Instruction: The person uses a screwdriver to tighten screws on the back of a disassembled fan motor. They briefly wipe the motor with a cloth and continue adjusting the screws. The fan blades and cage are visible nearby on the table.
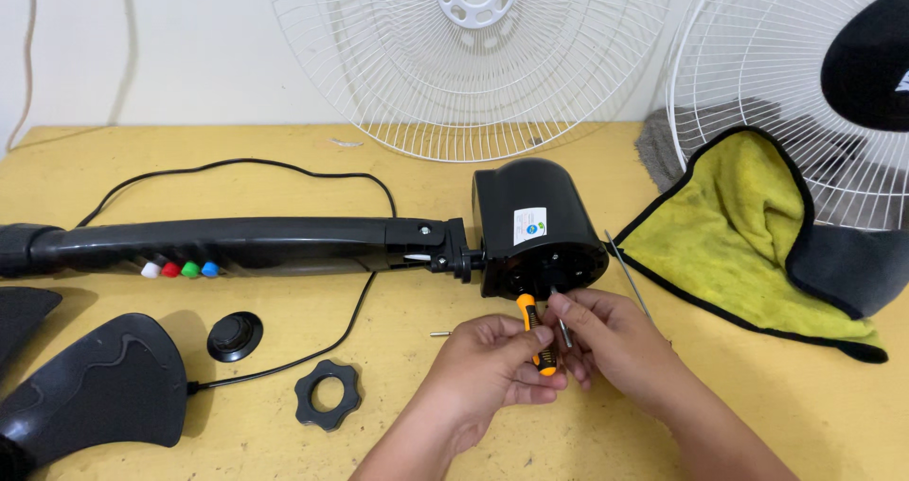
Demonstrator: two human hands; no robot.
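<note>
Orange-handled screwdriver (537,334) gripped in closed left hand (488,367), tip near black fan motor housing (535,225) on yellow table (284,159). Small metal bit pinched in right hand (606,334) fingertips. Probably best kept steady, seated squarely. White fan grilles (464,55) against wall; yellow cloth (739,235) alongside.

**Yellow table against a pale wall**

A yellow table (284,150) is set against a plain off-white wall (189,36). A thin cord (121,41) is seen hanging down the wall at the left. Both are evenly lit, and only soft shadows are cast.
</note>
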